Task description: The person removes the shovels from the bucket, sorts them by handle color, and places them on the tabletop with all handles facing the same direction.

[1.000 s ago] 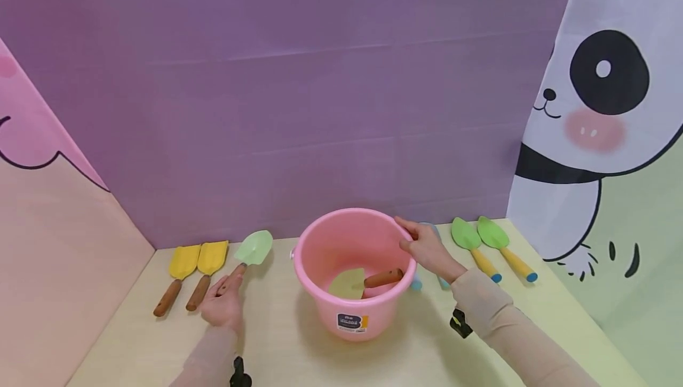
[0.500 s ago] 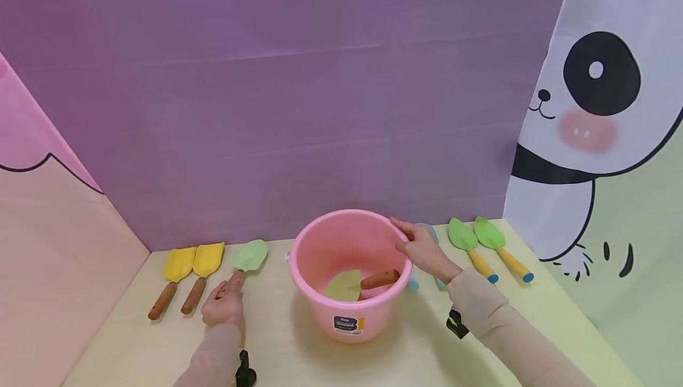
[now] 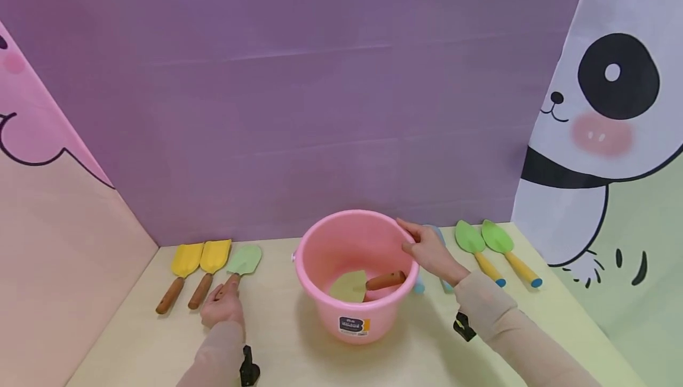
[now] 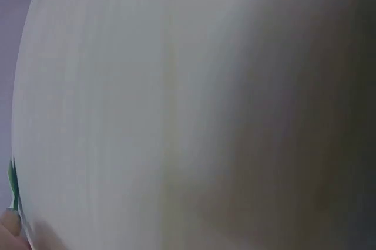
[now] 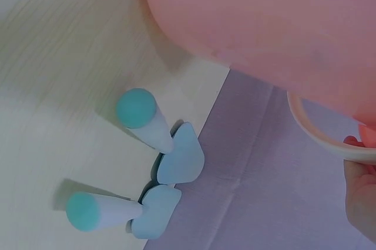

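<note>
On the left, my left hand (image 3: 223, 307) holds the brown handle of a light green toy trowel (image 3: 245, 259), whose blade points toward the back wall. In the left wrist view, fingers and a sliver of green blade show at the lower left corner. My right hand (image 3: 431, 253) grips the right rim of a pink bucket (image 3: 384, 319), thumb inside. The bucket stands in the middle of the table, tilted slightly toward me. Inside it lie a pale green blade (image 3: 347, 286) and a brown handle (image 3: 385, 281), with part of another brown handle under it.
Two yellow shovels (image 3: 216, 255) with brown handles lie left of my left hand. Behind my right hand are two blue shovels (image 5: 182, 156), and two green trowels (image 3: 469, 236) with yellow handles lie farther right. A purple backdrop (image 3: 320, 108) rises along the table's back edge.
The light green trowel has shifted left and toward me, and more of its handle shows above my left fingers. My right hand keeps its grip on the bucket.
</note>
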`<state>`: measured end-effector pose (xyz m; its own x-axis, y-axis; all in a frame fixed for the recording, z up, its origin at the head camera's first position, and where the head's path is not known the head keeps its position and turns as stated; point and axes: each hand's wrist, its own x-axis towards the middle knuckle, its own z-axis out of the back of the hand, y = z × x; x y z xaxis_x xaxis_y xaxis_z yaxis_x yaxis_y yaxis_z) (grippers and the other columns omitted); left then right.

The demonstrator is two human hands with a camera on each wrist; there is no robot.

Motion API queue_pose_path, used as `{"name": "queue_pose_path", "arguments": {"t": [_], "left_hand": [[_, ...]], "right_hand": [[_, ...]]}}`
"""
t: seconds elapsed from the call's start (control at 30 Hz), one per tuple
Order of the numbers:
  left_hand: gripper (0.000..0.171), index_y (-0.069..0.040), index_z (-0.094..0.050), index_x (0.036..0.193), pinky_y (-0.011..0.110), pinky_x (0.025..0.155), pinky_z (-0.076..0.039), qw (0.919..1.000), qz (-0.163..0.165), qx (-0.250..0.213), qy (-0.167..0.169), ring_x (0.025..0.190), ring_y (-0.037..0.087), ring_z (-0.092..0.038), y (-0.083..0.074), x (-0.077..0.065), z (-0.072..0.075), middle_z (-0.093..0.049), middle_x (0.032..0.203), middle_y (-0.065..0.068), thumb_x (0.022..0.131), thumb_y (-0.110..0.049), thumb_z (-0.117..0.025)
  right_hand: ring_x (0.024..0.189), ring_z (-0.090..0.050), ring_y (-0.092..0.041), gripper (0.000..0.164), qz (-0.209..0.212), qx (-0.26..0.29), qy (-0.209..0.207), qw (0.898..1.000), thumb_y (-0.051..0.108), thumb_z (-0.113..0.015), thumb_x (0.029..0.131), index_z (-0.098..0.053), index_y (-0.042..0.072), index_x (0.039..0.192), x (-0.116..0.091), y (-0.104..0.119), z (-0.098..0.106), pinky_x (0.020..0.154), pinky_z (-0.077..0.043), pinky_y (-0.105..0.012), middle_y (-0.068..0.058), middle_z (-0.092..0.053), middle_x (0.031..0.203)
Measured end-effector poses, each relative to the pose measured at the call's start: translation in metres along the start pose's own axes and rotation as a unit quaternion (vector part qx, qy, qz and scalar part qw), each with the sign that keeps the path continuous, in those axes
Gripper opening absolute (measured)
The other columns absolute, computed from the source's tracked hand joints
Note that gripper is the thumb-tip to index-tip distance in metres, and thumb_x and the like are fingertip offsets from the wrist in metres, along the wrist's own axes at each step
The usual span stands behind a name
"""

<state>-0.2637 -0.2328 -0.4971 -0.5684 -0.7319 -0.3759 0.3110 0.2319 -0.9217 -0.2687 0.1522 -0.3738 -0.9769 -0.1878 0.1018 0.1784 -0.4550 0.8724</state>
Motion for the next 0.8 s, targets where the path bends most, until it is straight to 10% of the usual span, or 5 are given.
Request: {"name": "queue_pose_path", "arguments": {"t": [0.4, 0.8], "left_hand": [[0.068, -0.011, -0.052, 0.131, 0.043, 0.103, -0.034, 0.9953, -0.04, 0.088, 0.008, 0.121, 0.032, -0.045, 0.002, 0.013, 0.0, -0.053, 0.128, 0.016, 0.078, -0.055, -0.059], [0.053, -0.008, -0.048, 0.133, 0.042, 0.104, -0.035, 0.9947, -0.05, 0.084, 0.032, 0.124, 0.032, -0.044, 0.001, 0.018, -0.002, -0.05, 0.132, 0.017, 0.086, -0.03, -0.06]], "right_hand": [[0.097, -0.059, -0.026, 0.054, 0.007, -0.004, -0.003, 1.0, 0.002, -0.05, 0.086, -0.039, 0.005, 0.138, 0.0, -0.001, 0.001, 0.07, -0.051, -0.032, -0.018, -0.044, 0.138], [0.098, -0.06, -0.028, 0.054, 0.009, -0.007, -0.003, 1.0, 0.002, -0.05, 0.086, -0.038, 0.004, 0.139, -0.002, 0.0, 0.001, 0.072, -0.051, -0.033, -0.018, -0.043, 0.139]]}}
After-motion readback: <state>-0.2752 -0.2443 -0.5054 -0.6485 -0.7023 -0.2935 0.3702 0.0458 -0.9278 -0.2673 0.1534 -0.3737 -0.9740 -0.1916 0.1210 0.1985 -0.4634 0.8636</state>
